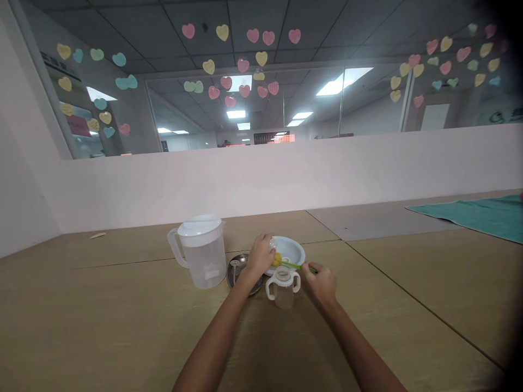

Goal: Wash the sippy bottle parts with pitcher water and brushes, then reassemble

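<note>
Over the left part of a white bowl [293,247], my left hand [260,255] is wrapped round a small clear item, perhaps a lid. My right hand [321,281] grips the green handle of a brush [277,259], whose yellow head is beside the fingers of my left hand. A clear cup with two white handles [283,287] stands upright in front of the bowl, without a lid. Partly hidden under my left forearm is a round metal dish [242,258], with a white straw-like part [235,269] in it.
A large clear pitcher with a white lid [204,253] stands left of the metal dish. At the far right lies a green cloth [482,214] on the wooden table [122,310]. Behind the table rises a white wall [245,182], with a window above it carrying heart-shaped notes.
</note>
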A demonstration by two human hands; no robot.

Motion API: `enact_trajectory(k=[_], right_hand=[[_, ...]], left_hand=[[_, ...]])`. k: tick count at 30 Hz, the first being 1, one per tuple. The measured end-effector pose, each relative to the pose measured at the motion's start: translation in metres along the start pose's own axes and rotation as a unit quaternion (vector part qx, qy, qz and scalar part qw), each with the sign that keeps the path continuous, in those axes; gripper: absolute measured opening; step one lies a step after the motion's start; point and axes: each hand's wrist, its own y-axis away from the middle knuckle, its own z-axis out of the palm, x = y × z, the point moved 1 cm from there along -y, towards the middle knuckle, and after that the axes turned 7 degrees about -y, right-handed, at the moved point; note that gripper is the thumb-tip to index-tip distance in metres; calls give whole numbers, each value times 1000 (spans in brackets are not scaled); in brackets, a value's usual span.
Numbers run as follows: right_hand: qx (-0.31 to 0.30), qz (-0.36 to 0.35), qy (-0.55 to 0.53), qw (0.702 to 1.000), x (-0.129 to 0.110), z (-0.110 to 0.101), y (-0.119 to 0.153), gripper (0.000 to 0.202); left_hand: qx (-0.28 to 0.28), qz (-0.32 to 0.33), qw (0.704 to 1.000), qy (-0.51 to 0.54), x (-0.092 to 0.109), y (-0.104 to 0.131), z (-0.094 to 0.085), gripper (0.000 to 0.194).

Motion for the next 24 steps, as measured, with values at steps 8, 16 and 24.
enact_trajectory(k=[8,16,24], right_hand=[[134,-35,-31,990,6,0,1,51],[218,-90,-68,970,5,0,3,47],[208,-7,-123,970,-2,-8,5,49]], left_hand=[[13,17,999,-26,4,3,-5,36],[31,-62,997,-23,-3,1,-12,35],[-30,-118,978,170,-12,-2,-2,33]])
